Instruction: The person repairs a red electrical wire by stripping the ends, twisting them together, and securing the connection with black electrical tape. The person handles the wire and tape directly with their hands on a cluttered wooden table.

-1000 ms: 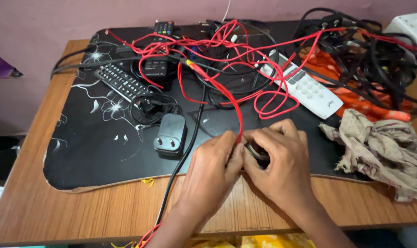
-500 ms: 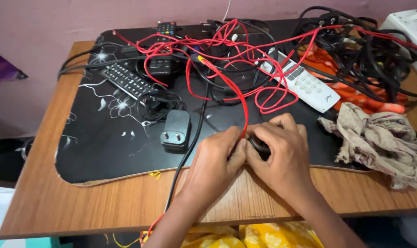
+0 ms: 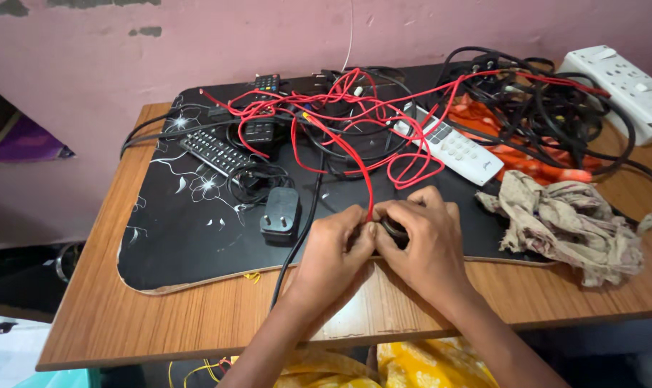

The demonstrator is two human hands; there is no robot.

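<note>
Right now both hands meet at the near edge of the black mat (image 3: 175, 251): left hand (image 3: 333, 251) pinches the red wire (image 3: 355, 162) at its lower end, right hand (image 3: 426, 248) curls around a small black object (image 3: 394, 230), mostly hidden. Black adapter (image 3: 279, 214) lies just left, white remote (image 3: 459, 151) beyond, crumpled cloth (image 3: 570, 223) right.
</note>
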